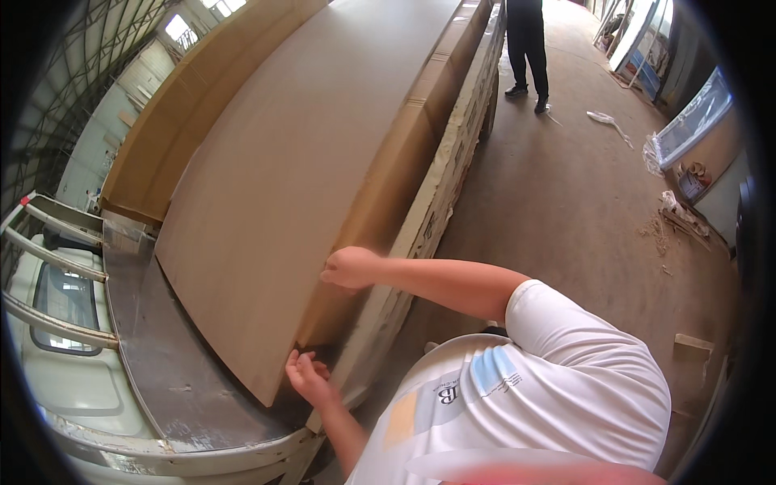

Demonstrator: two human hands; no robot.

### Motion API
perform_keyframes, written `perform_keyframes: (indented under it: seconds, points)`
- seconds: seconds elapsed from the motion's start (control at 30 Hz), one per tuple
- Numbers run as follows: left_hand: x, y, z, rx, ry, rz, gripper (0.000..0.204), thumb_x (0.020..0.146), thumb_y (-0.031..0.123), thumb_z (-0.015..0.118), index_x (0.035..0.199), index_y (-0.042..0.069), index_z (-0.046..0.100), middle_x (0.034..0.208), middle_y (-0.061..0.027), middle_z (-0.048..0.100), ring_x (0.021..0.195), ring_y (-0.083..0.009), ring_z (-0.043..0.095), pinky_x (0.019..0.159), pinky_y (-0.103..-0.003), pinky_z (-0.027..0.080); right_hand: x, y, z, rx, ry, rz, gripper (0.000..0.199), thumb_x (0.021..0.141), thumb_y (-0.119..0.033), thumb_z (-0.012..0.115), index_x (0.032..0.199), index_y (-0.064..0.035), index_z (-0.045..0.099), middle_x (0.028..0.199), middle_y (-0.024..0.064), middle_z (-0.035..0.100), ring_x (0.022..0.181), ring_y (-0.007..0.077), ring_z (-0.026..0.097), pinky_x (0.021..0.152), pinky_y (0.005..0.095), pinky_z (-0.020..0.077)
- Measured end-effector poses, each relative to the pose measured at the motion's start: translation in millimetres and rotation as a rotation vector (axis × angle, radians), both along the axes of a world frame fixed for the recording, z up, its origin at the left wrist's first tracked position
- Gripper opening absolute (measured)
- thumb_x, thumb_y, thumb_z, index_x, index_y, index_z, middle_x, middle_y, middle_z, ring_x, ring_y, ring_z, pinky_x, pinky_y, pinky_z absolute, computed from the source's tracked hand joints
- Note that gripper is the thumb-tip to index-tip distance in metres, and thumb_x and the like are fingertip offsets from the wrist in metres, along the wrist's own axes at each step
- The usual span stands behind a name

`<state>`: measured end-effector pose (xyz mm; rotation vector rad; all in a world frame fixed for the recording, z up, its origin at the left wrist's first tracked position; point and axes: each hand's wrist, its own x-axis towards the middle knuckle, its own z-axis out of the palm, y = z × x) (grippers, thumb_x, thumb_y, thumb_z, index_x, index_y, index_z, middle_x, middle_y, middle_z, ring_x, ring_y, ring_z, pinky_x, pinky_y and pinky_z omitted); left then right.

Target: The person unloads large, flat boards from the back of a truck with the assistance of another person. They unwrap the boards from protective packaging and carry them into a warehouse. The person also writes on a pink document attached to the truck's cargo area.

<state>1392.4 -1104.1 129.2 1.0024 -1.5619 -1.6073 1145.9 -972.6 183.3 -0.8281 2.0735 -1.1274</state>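
Observation:
A large flat brown board (283, 162) lies across a truck bed, its near corner reaching toward the front. My right hand (353, 267) is closed on the board's right edge, with the arm stretched across from the right. Lower down, by the near corner, my left hand (309, 378) is at the same edge, palm turned up. Its fingers are loosely bent and apart, and I see nothing held in them. Brown cardboard (388, 174) runs along the board's right side, beneath its edge.
A pale, worn side rail (440, 174) borders the truck bed. The white cab (69, 380) and metal rack bars (61, 327) stand left. A tall cardboard piece (174, 121) rises beyond the board. Far right, a person (525, 48) stands on the floor, near scattered scraps (610, 123).

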Motion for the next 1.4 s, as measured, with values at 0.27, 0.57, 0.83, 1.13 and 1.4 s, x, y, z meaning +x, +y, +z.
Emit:
perform_keyframes:
  seconds: [0.27,0.57,0.83,1.13,1.4]
  points:
    - [8,-20,-10,0.201,0.113,0.283,0.041,0.102,0.046,0.056,0.097,0.005,0.059,0.072,-0.0017,0.056,0.058,-0.0091,0.049,0.046,-0.023,0.035,-35,48,-1,-0.060,0.709,-0.082,0.035,0.088,-0.047,0.064,0.084,-0.0133,0.074,0.078,0.0087,0.072,0.080,0.0306,0.069,0.071,0.0425,0.0540]
    - [-10,-25,-29,0.079,0.145,0.421,0.035,0.104,0.041,0.054,0.088,0.009,0.057,0.065,0.0004,0.052,0.050,-0.0073,0.045,0.041,-0.022,0.030,-72,10,-12,0.108,0.728,-0.041,0.049,0.072,-0.065,0.074,0.080,-0.0171,0.078,0.076,0.0061,0.072,0.080,0.0284,0.069,0.067,0.0392,0.0517]
    - [-4,-50,18,-0.072,-0.039,0.183,0.029,0.104,0.032,0.056,0.093,0.006,0.060,0.068,0.0006,0.053,0.053,-0.0073,0.043,0.045,-0.023,0.029,-49,-21,18,-0.054,0.715,-0.011,0.044,0.078,-0.058,0.072,0.076,-0.0140,0.075,0.076,0.0054,0.071,0.083,0.0279,0.069,0.078,0.0380,0.0517]
    - [-43,16,24,-0.943,-0.276,-0.112,0.025,0.099,0.019,0.059,0.117,0.000,0.061,0.115,-0.0124,0.064,0.107,-0.0258,0.058,0.094,-0.039,0.047,-40,54,-38,0.015,0.966,0.038,0.047,0.094,-0.053,0.054,0.081,-0.0124,0.075,0.085,0.0013,0.073,0.100,0.0222,0.065,0.101,0.0371,0.0415]
    - [-114,70,29,-1.161,-0.333,-0.263,0.029,0.093,0.014,0.063,0.118,0.000,0.062,0.120,-0.0155,0.064,0.113,-0.0342,0.056,0.099,-0.045,0.044,-49,124,-61,-0.553,1.023,0.120,0.032,0.092,-0.038,0.065,0.109,-0.0115,0.070,0.110,0.0097,0.070,0.108,0.0263,0.062,0.098,0.0427,0.0439]
